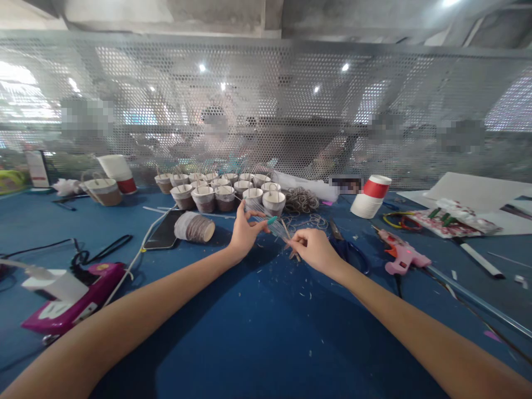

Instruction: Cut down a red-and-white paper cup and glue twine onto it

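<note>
A sheer, whitish strip of fine strands (279, 228) stretches between my two hands above the table. My left hand (246, 231) grips its far end with thumb and fingers. At the left thumb's tip shows a small teal piece (272, 220); whether it is a nail or a separate thing, I cannot tell. My right hand (312, 248) pinches the near end of the strip, its fingers closed. A thin tan stick (291, 237) lies beside the right fingertips. Just beyond my left hand stand several small wrapped paper cups (225, 198) with thin handles.
Left of my hands are a cup on its side (194, 227), a dark phone (161, 230) and a purple power strip (78, 305). To the right lie scissors (349, 249), a pink glue gun (403, 252) and stacked cups (371, 197). Tangled cord (302, 200) sits behind.
</note>
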Tool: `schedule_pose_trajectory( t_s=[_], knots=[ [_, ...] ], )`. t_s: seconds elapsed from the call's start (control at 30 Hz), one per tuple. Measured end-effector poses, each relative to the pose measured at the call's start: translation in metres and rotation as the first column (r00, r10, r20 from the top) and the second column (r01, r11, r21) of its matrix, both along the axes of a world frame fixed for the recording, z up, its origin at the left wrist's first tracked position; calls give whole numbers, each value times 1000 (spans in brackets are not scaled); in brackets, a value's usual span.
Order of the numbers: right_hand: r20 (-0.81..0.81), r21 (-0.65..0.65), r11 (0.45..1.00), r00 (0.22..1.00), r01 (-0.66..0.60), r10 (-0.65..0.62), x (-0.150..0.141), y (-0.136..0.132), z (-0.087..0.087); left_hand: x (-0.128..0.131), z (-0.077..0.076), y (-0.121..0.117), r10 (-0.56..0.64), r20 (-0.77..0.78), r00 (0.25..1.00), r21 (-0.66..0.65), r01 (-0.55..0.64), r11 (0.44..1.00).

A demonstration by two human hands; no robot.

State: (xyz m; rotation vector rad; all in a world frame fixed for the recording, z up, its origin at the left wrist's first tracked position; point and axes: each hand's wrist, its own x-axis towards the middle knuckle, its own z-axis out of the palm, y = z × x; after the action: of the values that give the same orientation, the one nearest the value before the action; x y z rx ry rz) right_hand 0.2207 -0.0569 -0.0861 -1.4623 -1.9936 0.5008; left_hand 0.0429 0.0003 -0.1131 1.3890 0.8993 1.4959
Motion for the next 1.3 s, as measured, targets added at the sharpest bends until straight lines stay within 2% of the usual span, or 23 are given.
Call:
schedule_pose_trajectory(
  t_s=[0.13,0.3,0.5,0.7,0.8,0.97,1.1,1.2,1.3],
  knots=[
    [-80,-26,1000,997,16,-18,-2,0,-2,4,2,-8,82,-53,995,11,-82,997],
    [-149,-57,998,988,21,-30,-5,-3,-3,5,4,-14,184,-19,983,96,-181,979],
    [-163,-82,996,986,27,-40,-8,-4,-4,1,1,-7,101,-152,983,116,-83,990],
    [-118,-56,997,992,45,-51,-2,1,-6,-2,4,-5,-9,-206,978,-36,1,999],
    [-94,-44,997,994,57,-61,0,3,-7,-3,5,-6,-43,-197,979,-61,31,998],
    [-40,-13,999,999,32,-33,3,5,-9,-3,7,-9,-41,-188,981,-105,21,994],
    [-42,-41,999,999,-1,-1,4,6,-9,-2,9,-10,-43,-204,978,-129,16,992],
    [-16,-63,998,1000,-1,0,6,6,-5,-2,8,-9,-55,-218,974,-124,28,992],
    [83,-123,992,996,-2,13,11,5,4,-3,5,-7,-73,-234,969,-112,48,993]
  ],
)
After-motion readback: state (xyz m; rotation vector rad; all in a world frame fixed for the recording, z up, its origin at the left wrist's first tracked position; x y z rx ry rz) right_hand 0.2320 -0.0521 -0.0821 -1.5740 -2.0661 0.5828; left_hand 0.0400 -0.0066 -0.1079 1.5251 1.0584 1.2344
